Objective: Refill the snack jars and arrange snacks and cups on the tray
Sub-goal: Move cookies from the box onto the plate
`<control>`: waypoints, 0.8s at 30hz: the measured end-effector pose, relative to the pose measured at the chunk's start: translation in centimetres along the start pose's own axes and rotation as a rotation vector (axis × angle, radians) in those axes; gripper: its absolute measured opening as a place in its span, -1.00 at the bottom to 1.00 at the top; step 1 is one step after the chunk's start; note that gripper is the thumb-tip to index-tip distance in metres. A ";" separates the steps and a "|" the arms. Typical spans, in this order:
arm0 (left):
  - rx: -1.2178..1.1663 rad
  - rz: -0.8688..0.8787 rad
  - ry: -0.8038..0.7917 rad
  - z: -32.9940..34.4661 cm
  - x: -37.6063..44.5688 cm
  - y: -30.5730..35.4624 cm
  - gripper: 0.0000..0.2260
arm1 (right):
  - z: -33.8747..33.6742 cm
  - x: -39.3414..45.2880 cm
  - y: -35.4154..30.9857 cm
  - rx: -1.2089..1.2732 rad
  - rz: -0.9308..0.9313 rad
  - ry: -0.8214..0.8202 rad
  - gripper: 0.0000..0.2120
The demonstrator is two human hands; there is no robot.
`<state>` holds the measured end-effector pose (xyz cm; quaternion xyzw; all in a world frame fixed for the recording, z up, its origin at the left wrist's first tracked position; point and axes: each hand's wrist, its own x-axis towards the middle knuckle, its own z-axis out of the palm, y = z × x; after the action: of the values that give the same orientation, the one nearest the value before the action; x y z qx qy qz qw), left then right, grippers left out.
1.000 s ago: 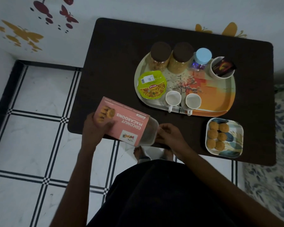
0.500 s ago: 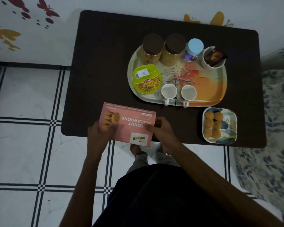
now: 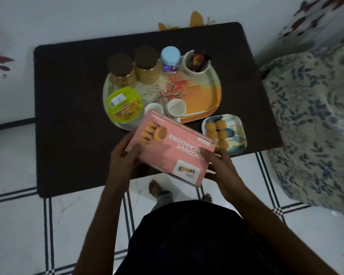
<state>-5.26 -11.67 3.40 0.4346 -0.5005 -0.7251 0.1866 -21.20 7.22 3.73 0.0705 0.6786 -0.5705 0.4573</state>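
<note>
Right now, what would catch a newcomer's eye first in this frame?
The pink macaroon box, gripped at either end by the left hand and right hand over the table's near edge. Behind it, the orange tray carries jars and cups; a small plate of biscuits sits right.

Both bare forearms rise from the bottom of the frame and converge toward its centre. The left hand [image 3: 123,157] sits just left of centre, thumb laid across the pink face of the macaroon box [image 3: 171,145] and fingers curled under its left end. The right hand [image 3: 220,167], slightly lower and right of centre, grips the box's right end, fingers wrapped over the near corner and thumb hidden from view. The wrists are roughly level. Bare feet show between the arms, below the hands, above a dark-clothed torso.
</note>
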 end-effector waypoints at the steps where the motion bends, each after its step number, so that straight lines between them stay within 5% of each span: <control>1: 0.012 -0.013 -0.043 2.4 0.3 0.0 -0.71 | -2.3 -0.6 0.1 0.032 -0.029 0.040 -0.64; 6: 0.077 -0.088 -0.244 13.5 0.6 -0.9 -0.74 | -13.8 -3.2 0.4 0.071 -0.203 0.217 -0.51; 11: 0.151 -0.170 -0.453 25.0 -0.3 -2.2 -0.60 | -26.0 -5.5 0.2 0.103 -0.157 0.068 -0.57; 16: 0.180 -0.193 -0.520 37.7 -0.9 -4.8 -0.86 | -35.7 -6.5 1.0 0.266 -0.151 0.192 -0.52; 20: 0.125 -0.192 -0.477 46.5 -1.0 -6.9 -0.58 | -40.7 -5.3 1.4 0.474 -0.142 0.287 -0.38; 24: 0.287 -0.262 -0.607 52.7 -1.4 -9.0 -0.43 | -44.0 -2.7 0.3 0.654 -0.157 0.347 -0.27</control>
<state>-46.07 22.95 2.43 0.2816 -0.5701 -0.7612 -0.1278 -43.21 45.37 2.39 0.2562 0.5314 -0.7699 0.2435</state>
